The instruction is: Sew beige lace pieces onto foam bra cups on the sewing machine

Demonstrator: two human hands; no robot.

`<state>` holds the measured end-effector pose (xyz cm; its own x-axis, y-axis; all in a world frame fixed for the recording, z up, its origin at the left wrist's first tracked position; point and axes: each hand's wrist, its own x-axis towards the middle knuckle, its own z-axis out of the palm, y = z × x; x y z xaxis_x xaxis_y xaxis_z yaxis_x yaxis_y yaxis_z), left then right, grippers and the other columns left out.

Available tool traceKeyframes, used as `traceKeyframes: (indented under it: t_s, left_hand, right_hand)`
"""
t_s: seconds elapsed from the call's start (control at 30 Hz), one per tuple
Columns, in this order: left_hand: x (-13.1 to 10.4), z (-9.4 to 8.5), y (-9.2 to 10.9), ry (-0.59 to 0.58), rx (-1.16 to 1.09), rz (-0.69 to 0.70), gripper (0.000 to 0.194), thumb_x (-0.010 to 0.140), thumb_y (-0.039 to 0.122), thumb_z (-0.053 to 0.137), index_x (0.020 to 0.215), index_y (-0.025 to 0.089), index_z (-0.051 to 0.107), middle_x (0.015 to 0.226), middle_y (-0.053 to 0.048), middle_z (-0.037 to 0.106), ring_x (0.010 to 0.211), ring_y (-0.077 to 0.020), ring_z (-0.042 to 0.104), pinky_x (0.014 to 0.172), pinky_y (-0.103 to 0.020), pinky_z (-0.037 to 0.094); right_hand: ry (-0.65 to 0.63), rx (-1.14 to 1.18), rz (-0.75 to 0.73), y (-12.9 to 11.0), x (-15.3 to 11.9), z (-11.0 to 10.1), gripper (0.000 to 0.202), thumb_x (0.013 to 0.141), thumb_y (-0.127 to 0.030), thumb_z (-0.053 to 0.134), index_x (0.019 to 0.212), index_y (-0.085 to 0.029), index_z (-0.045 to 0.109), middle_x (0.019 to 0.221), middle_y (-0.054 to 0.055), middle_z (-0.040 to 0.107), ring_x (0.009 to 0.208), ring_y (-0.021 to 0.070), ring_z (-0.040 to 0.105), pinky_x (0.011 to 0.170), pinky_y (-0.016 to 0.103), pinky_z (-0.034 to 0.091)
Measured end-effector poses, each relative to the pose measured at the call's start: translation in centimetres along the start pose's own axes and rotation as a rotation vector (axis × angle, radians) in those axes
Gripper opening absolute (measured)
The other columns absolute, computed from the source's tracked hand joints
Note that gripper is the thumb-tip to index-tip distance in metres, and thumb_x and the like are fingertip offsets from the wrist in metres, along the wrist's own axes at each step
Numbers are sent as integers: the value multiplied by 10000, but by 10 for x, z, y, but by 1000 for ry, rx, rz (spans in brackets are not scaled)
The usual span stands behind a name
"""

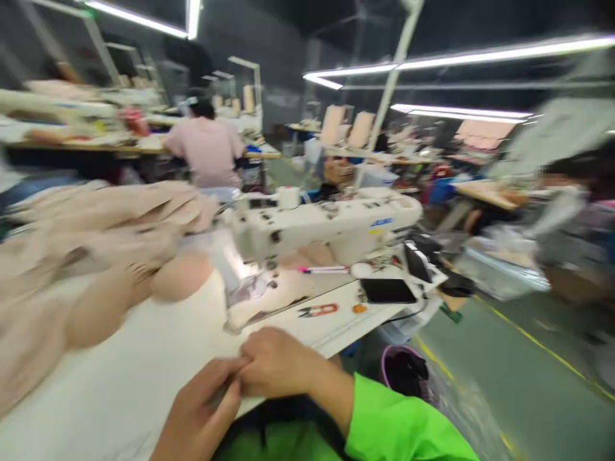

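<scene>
At the front edge of the white sewing table (129,371), my left hand (204,400) and my right hand (276,363) meet with their fingertips pressed together. Both are closed, and whatever may be between the fingers is hidden. Just beyond them stands a white sewing machine (307,224) with its lamp lit near the needle. Orange-handled thread snips (318,310) lie on the table past my right hand, beside a small orange object (359,308). Beige bra pieces with moulded cups (182,276) are heaped to the left, apart from my left hand.
A black phone (388,291) and a pink-tipped pen (324,270) lie by the machine. Below the table's right end is a purple-rimmed bin (406,371). A clear plastic tub (502,262) stands on the right. A person in a pink shirt (206,144) sits ahead at another table.
</scene>
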<state>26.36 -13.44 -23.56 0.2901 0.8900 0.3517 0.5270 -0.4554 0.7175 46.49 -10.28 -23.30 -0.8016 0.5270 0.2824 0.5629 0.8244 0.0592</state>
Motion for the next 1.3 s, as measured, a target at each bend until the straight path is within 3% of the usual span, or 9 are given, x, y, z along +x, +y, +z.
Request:
traceKeyframes:
  t_s: [0.07, 0.13, 0.23, 0.53, 0.73, 1.0, 1.1, 1.17, 1.3]
  left_hand:
    - [-16, -10, 3, -123, -86, -31, 253, 941, 289, 516, 1013, 283, 758, 967, 4, 768, 880, -203, 721, 805, -303, 593]
    - [-18, -13, 9, -133, -141, -83, 315, 860, 192, 480, 989, 264, 757, 922, 2, 763, 850, -193, 705, 788, -300, 564]
    - [-14, -12, 20, -121, -164, -133, 301, 826, 187, 499, 975, 240, 756, 886, -8, 745, 815, -186, 677, 757, -298, 531]
    - [-17, -11, 17, -126, -179, -108, 391, 791, 121, 448, 986, 238, 765, 893, -5, 755, 836, -182, 663, 779, -304, 495]
    - [-23, -11, 21, -84, -204, -141, 286, 829, 181, 563, 995, 239, 789, 883, -14, 760, 835, -196, 671, 797, -311, 500]
    - [-33, -13, 23, -64, -166, -70, 474, 722, 77, 513, 1053, 246, 807, 880, -11, 782, 804, -186, 699, 797, -287, 538]
    - [-32, -36, 20, 48, 20, -122, 333, 890, 200, 520, 1118, 232, 761, 1035, -32, 800, 946, -189, 728, 904, -287, 544]
    - [-27, -67, 10, 166, 163, -234, 274, 976, 296, 479, 1044, 228, 736, 998, -32, 799, 952, -187, 730, 909, -287, 538]
    - [-11, -152, -29, 390, 345, -463, 340, 996, 410, 509, 742, 216, 623, 748, -61, 713, 825, -255, 688, 820, -357, 507]
  right_hand:
    - [53, 100, -29, -14, 8, 12, 219, 994, -357, 659, 828, -218, 690, 759, 16, 592, 751, 188, 553, 682, 326, 438]
    - [131, 151, -41, -16, 7, 16, 215, 1000, -316, 645, 807, -227, 677, 748, 11, 547, 749, 192, 498, 672, 335, 366]
    - [180, 183, -50, -13, 1, 16, 234, 1013, -308, 625, 803, -215, 671, 761, 15, 533, 750, 193, 464, 674, 337, 324]
    - [195, 224, -47, -16, 0, 16, 224, 1012, -244, 594, 800, -209, 661, 761, 8, 511, 737, 183, 439, 653, 326, 301]
    - [217, 279, -44, -23, -2, 11, 296, 1006, -204, 549, 712, -199, 586, 767, 19, 516, 731, 185, 437, 660, 319, 327]
    - [198, 379, -40, -31, -5, 8, 320, 1036, -159, 465, 762, -206, 626, 766, 33, 537, 715, 190, 505, 615, 302, 375]
    - [208, 466, -3, -29, -6, 8, 265, 1073, -203, 451, 1174, -235, 694, 819, 35, 586, 726, 187, 584, 619, 290, 464]
    - [237, 490, 33, -28, -6, 9, 382, 1087, -231, 450, 1451, -266, 562, 827, 27, 603, 711, 184, 614, 612, 285, 508]
    - [280, 479, 85, -27, -7, 11, 399, 1091, -262, 453, 1476, -301, 550, 797, 22, 615, 679, 191, 639, 566, 285, 535]
